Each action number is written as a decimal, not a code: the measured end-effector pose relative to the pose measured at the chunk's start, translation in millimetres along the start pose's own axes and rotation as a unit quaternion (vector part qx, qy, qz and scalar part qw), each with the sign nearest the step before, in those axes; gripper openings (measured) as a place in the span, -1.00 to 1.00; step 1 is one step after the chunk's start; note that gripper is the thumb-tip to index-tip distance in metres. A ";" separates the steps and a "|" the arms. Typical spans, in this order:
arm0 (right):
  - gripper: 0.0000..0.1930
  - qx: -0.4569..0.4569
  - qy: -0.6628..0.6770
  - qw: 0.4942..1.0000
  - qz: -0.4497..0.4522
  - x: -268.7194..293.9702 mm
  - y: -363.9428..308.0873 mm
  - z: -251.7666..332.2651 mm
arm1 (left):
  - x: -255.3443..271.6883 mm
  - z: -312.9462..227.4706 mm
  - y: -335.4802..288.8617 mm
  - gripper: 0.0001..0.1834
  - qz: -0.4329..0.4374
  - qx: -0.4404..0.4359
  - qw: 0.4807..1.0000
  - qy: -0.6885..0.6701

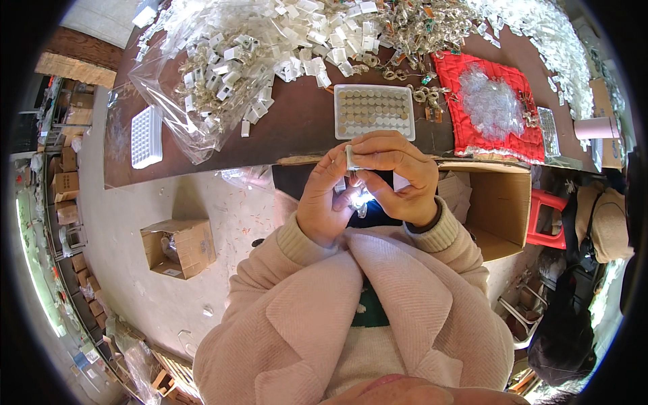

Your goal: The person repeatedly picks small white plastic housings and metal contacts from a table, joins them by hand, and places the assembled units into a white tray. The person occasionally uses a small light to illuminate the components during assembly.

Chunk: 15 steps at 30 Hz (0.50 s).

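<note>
My left hand (322, 201) and my right hand (403, 177) meet in front of my chest, just off the near table edge. Between the fingertips of both is a small white plastic casing (350, 159), partly hidden by the fingers. Below it, close to my left thumb, a bright white light (362, 200) glows on a small clear part whose shape is lost in the glare. Beyond my hands lies a white tray (372, 137) with rows of round, coin-like cells; its nearest row of pockets shows pale.
Loose white casings (324, 40) and wired clear parts (432, 30) heap across the brown table (297, 118). Clear pieces (489, 101) lie on a red cloth (447, 71). White stacked trays (146, 138) stand left. Cardboard boxes (196, 246) and a red stool (548, 223) are lower down.
</note>
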State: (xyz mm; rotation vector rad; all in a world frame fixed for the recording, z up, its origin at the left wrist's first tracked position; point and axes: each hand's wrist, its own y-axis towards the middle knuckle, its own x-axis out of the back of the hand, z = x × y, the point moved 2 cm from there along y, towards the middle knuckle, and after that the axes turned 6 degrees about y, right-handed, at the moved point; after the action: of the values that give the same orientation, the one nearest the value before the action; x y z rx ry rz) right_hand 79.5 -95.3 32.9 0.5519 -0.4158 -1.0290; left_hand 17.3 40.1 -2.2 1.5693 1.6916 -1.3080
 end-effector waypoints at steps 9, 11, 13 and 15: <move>-0.73 0.023 -0.023 0.999 -0.039 -2.9 -7.7 -3.5 | 10.5 11.3 3.8 -0.72 -0.064 -0.023 0.994 0.082; -0.73 0.052 -0.093 0.994 -0.015 3.8 -14.1 -2.5 | 6.2 13.7 3.4 -0.76 -0.007 -0.066 0.983 0.174; -0.69 0.077 -0.145 0.986 -0.007 13.1 -23.1 0.2 | 3.0 21.5 5.3 -0.78 -0.022 -0.021 0.996 0.087; -0.68 0.020 -0.133 0.991 0.016 28.3 -36.6 5.0 | 1.7 27.8 5.7 -0.77 -0.123 -0.002 0.985 0.120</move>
State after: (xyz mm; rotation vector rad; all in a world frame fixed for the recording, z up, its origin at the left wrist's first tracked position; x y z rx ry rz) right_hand 64.6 -136.3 16.4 0.4428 -0.6807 -1.0699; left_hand 15.3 16.0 -17.3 1.6099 2.0912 -1.2699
